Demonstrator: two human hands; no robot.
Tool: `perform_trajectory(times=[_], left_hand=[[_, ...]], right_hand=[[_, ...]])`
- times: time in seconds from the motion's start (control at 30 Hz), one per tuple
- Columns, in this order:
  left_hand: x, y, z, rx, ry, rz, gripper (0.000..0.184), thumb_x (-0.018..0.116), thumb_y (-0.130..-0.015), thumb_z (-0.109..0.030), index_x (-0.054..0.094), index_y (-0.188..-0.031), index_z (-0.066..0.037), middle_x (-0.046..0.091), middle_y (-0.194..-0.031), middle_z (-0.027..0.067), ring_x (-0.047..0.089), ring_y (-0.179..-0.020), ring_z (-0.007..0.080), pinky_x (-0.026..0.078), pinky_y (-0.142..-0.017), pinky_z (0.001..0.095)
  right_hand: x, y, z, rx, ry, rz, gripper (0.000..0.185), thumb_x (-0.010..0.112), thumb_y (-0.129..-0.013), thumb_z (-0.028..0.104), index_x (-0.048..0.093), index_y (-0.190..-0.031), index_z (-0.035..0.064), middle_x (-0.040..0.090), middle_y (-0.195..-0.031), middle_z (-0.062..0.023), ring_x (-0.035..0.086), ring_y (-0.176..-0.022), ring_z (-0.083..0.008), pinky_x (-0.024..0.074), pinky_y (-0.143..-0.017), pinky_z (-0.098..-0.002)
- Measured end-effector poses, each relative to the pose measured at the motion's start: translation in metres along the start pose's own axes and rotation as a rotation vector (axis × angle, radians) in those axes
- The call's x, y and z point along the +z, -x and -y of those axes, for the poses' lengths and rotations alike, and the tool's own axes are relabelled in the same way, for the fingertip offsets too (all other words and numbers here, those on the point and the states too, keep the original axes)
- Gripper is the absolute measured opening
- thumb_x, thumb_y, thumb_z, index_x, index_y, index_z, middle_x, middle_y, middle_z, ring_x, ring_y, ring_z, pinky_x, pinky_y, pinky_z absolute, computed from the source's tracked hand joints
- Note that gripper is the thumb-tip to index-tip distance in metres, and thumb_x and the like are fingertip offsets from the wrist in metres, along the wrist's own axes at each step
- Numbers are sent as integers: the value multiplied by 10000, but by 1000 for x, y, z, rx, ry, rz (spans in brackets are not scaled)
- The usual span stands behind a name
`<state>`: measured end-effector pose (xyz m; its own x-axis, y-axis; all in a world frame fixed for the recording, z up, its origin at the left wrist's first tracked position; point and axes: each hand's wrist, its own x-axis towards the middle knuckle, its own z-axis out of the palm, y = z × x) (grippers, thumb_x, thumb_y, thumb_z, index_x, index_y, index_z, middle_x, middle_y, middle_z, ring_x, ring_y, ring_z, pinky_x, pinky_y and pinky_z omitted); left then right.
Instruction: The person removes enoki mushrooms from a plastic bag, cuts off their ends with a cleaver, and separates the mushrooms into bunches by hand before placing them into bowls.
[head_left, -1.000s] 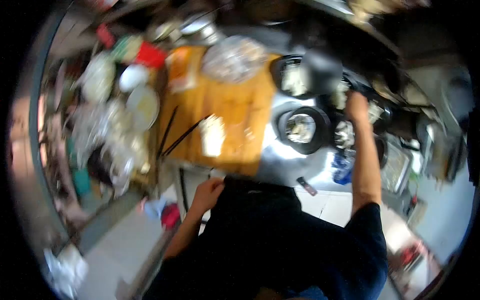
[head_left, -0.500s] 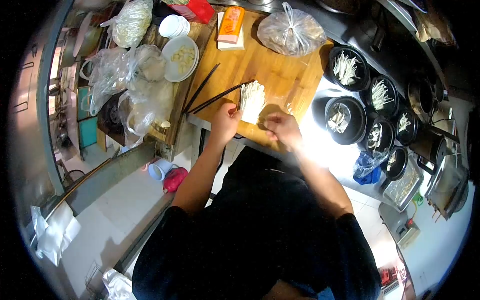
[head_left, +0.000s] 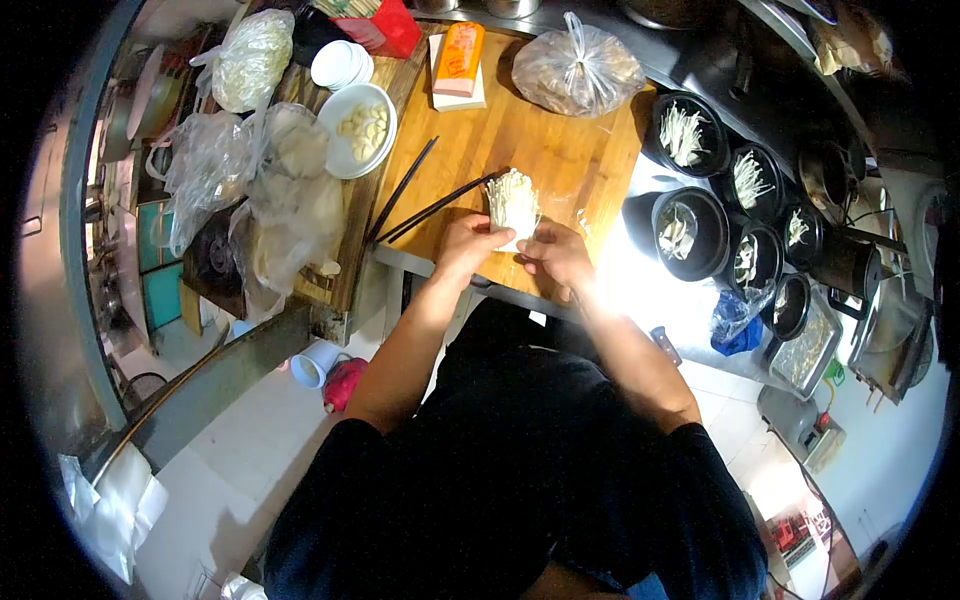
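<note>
Enoki [head_left: 513,203] now in both hands [head_left: 467,245]

My steel desk [head_left: 632,268] carries a wooden cutting board [head_left: 560,150] and, to its right, black bowls [head_left: 710,238]. On the board lie two chopsticks [head_left: 405,187], a knotted plastic bag [head_left: 580,72], a white slab [head_left: 465,102] under an orange packet [head_left: 459,58], and enoki [head_left: 513,200] at my fingers [head_left: 498,239].

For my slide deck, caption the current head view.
Left hand and right hand at the near end of a white mushroom bunch on a wooden board, dark bowls to the right.
</note>
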<state>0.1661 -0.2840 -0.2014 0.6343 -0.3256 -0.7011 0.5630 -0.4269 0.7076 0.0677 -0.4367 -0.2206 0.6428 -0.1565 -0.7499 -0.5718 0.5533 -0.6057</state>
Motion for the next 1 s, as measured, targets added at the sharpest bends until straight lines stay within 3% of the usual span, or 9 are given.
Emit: perform_trajectory(times=[0.23,0.33,0.37,0.43,0.53,0.67,0.73,0.93,1.0], left_hand=[[2,0,3,-7,260,118,523,858,-836,-186,591,-1235,22,693,-1104,99,680,-945,191,560,-828,349],[3,1,4,-4,344,163,469,812,-877,-140,558,-1243,4,677,-1142,114,689,-1002,224,567,-887,388],[2,0,5,-2,343,166,469,812,-877,-140,558,-1243,4,677,-1142,114,689,-1002,224,567,-887,388],[-3,-1,9,-68,674,357,399,724,-941,-127,560,-1285,-12,675,-1214,130,681,-1084,250,554,-934,401],[-8,5,11,-98,842,510,414,652,-971,-123,545,-1360,-32,668,-1281,130,665,-1153,266,542,-970,420],[-9,4,26,-89,905,611,489,644,-965,-154,519,-1425,-45,661,-1319,123,654,-1184,267,544,-971,424],[-9,4,26,-53,925,661,541,667,-942,-148,502,-1447,-48,652,-1327,123,646,-1207,275,538,-993,425],[-5,10,9,38,729,628,598,695,-912,-87,478,-1468,-47,625,-1364,112,628,-1240,264,521,-1045,436],[-5,11,10,26,742,624,599,693,-908,-60,479,-1467,-43,624,-1365,111,625,-1244,262,518,-1051,443]], right_hand=[[6,28,21,-26,-72,-49,275,771,-888,-7,635,-1124,-36,671,-976,-106,664,-794,-169,514,-595,-269],[3,32,22,-67,-25,-54,307,773,-885,-12,630,-1157,-17,673,-993,-103,653,-768,-163,509,-608,-263],[-1,31,20,-70,-84,-13,313,762,-909,47,628,-1188,-2,675,-1018,-89,649,-807,-162,517,-652,-279],[-3,38,26,-73,-146,28,326,752,-934,107,626,-1219,13,678,-1043,-75,646,-847,-161,526,-695,-294],[-6,56,42,26,-290,60,394,654,-1002,349,629,-1277,69,679,-1115,-40,605,-1046,-165,522,-840,-368],[-9,53,41,52,-373,120,383,688,-985,321,644,-1261,59,691,-1116,-51,620,-1029,-167,525,-832,-359],[-9,52,41,34,-315,185,333,740,-954,240,672,-1209,38,712,-1083,-50,643,-979,-156,523,-816,-328],[-11,49,35,-77,-283,173,257,780,-895,50,696,-1135,19,733,-1024,-46,664,-873,-128,516,-767,-263],[-11,52,38,-77,-231,143,253,779,-896,48,692,-1132,14,732,-1027,-51,664,-874,-130,518,-765,-262]])
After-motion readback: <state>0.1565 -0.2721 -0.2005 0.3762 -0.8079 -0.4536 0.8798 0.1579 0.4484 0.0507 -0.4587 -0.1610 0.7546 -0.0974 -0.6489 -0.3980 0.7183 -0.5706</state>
